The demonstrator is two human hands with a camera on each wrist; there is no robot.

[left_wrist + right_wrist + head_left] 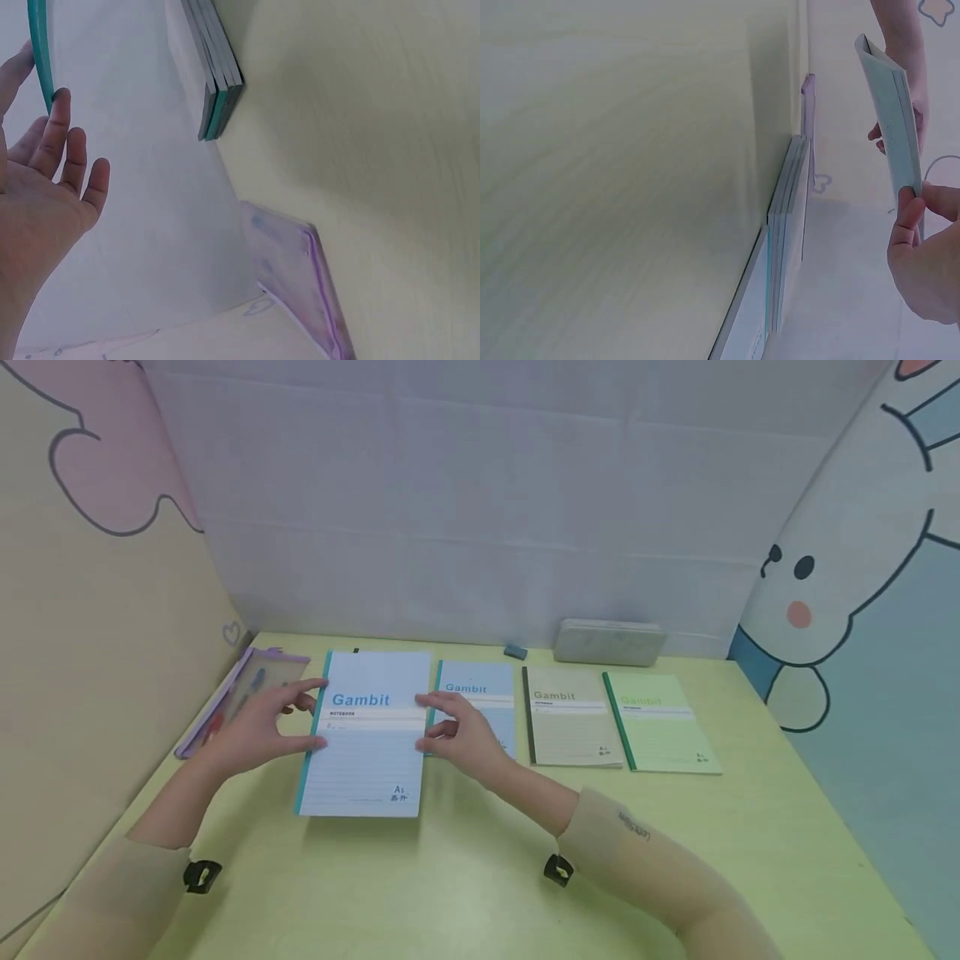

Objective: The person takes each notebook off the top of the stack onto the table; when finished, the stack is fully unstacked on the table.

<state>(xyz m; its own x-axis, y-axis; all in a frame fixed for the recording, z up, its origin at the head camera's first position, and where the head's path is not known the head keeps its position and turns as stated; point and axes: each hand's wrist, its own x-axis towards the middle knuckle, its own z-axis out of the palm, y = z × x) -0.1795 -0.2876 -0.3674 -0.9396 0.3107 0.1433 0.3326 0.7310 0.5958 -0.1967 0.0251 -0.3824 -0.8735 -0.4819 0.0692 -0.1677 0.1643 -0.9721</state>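
Note:
A light blue Gambit notebook (372,760) with a teal spine is held up over the table, its cover facing me. My left hand (258,731) pinches its spine edge, thumb below and fingertips above. On the opposite edge, the thumb and fingers of my right hand (468,739) grip the pages' side. Seen from the right wrist, the notebook (892,120) stays closed and hangs above the tabletop. Below it lies a stack of notebooks (781,217), mostly hidden by the held one in the head view.
To the right lie another blue notebook (491,714), a grey-beige one (566,739) and a green one (663,743) in a row. At the back are a blue eraser (515,652) and a pale pencil case (609,642). A purple-edged pouch with pens (281,670) lies left.

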